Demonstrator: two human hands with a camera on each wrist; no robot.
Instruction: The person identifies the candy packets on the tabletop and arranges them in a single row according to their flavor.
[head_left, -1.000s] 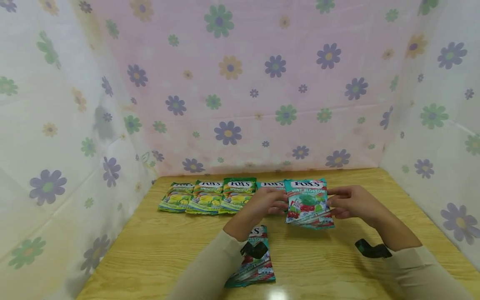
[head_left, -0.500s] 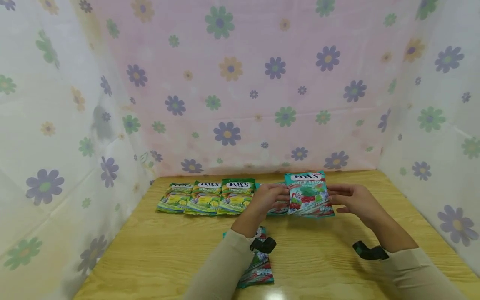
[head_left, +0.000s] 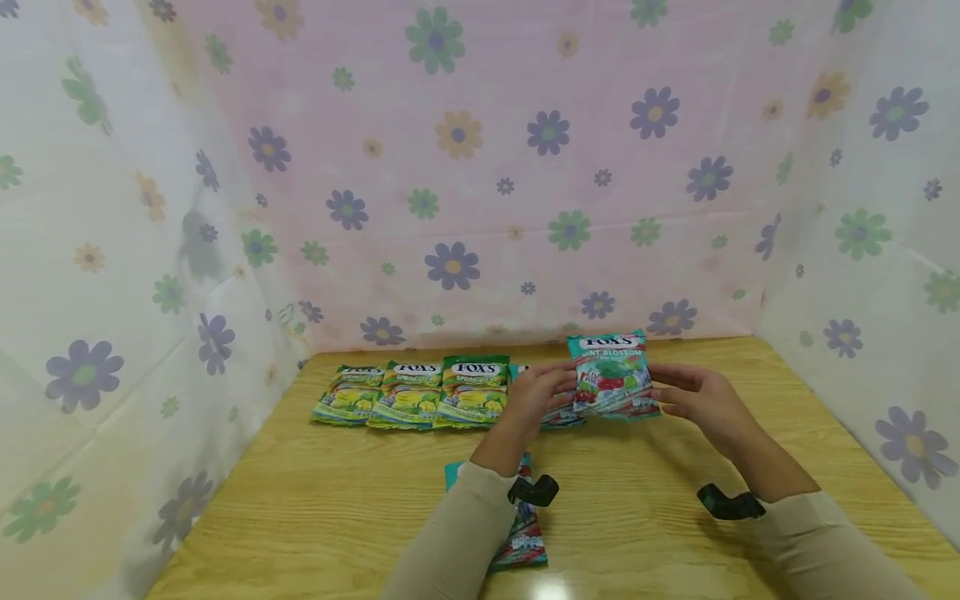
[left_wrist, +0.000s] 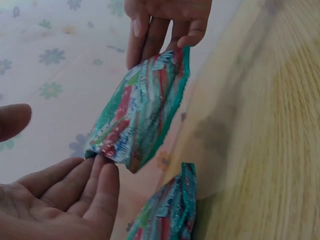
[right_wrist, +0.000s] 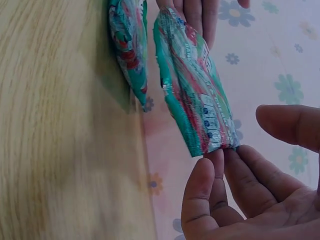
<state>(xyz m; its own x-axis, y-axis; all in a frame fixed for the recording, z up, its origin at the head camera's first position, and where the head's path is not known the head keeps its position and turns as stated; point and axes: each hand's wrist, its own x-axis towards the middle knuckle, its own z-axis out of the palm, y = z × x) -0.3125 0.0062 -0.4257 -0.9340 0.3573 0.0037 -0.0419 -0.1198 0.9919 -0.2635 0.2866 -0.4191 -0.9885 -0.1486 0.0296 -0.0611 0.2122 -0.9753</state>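
A teal-and-red Fox's Mint Blossom candy bag (head_left: 613,377) is held upright off the table between my two hands, its front toward the head camera. My left hand (head_left: 536,396) supports its left edge with fingertips, and my right hand (head_left: 701,400) does the same at the right edge. In the left wrist view, the left fingers (left_wrist: 65,185) are extended under the bag's side, the thumb well apart. Likewise, in the right wrist view the right thumb (right_wrist: 290,122) stays off the bag. Another mint candy bag (head_left: 564,418) stands just left of it, partly hidden by the left hand.
Left of the mint bags, three green-yellow Fox's Springtea bags (head_left: 474,396) line the back of the wooden table (head_left: 337,517). A mint bag (head_left: 527,546) lies nearer the front, partly covered by the left sleeve. Flowered cloth (head_left: 487,208) walls the back and both sides.
Both hands have carried the held candy bag away from the head camera, toward the back of the table, beside the other mint bag. The other bags have not moved.
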